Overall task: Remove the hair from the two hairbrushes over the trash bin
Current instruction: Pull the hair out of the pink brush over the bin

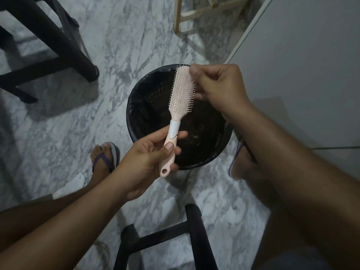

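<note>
One pink hairbrush [181,94] above black-lined trash bin [136,121], bristles facing up, head toward 12 o'clock, handle toward 6. Left hand [148,158] at brush's 6 o'clock end, thumb and curled fingers gripping handle. Right hand [216,84] at head's 3 o'clock, thumb and curled fingertips pinching bristles along that edge. Hair in bristles: cannot tell.

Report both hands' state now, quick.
Left hand: grips the hairbrush handle.
Right hand: curled at the bristles; whether it pinches hair cannot be told.
</note>
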